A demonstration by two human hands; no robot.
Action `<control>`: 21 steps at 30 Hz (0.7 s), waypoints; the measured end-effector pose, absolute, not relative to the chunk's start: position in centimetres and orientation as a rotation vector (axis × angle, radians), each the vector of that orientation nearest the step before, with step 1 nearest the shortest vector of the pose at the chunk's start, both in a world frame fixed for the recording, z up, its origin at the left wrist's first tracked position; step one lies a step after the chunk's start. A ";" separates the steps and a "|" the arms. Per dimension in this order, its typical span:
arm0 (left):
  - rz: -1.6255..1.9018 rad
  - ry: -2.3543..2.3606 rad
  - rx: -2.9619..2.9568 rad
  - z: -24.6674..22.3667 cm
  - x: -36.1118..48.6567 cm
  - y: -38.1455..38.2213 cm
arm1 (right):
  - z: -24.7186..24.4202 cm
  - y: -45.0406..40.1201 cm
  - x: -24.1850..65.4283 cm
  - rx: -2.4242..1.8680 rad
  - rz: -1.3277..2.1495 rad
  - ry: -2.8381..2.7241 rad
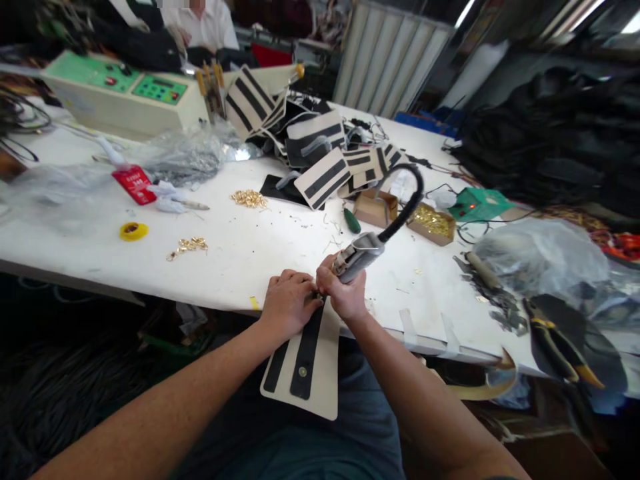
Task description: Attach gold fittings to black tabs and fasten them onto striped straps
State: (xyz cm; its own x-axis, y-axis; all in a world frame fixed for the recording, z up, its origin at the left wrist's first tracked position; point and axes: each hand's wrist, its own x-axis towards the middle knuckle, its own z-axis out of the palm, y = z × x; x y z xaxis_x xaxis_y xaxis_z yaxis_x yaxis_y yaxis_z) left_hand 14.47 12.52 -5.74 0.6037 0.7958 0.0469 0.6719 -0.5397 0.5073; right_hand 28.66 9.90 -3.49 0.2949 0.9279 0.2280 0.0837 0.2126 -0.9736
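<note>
A cream panel with black strips (326, 373) hangs over the near edge of the table toward my lap, with a round metal snap (303, 372) near the lower end of one strip. At its far end, my left hand (291, 301) curls its fingers over the panel and holds it, thumb close to the tool's tip. Wrapped round a silver-grey hand tool with a curved black hose (361, 255) is my right hand (345, 291). The tool points down at the panel beside my left fingertips, and its tip is hidden by my hands.
Similar striped panels (323, 179) are heaped at the back. Small gold metal parts (249, 199) lie in piles and fill a cardboard box (431, 224). A yellow tape roll (133, 231) and green-topped machine (120, 87) stand left; pliers (557, 343) lie right. Another person (205, 27) sits beyond.
</note>
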 end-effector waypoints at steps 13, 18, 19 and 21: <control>0.274 1.444 2.369 -4.8 15.2 11.7 | -0.9 8.5 29.8 -1.339 0.799 -1.038; 0.230 1.515 2.289 -4.8 15.3 11.9 | 0.5 9.8 34.5 -1.814 0.484 -1.294; 0.229 1.520 2.282 -4.7 15.4 11.9 | 0.2 10.1 35.8 -1.973 0.399 -1.406; 0.239 1.520 2.278 -4.5 15.4 11.8 | -0.7 10.3 38.2 -2.219 0.294 -1.580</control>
State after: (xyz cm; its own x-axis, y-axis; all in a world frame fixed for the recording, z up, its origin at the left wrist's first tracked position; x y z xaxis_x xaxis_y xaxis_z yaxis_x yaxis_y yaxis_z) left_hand 15.41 11.84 -4.54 0.3973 0.9148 -0.0732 0.8482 -0.3356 0.4097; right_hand 38.16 10.30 -0.72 0.3390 0.9390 0.0584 0.8551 -0.2817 -0.4353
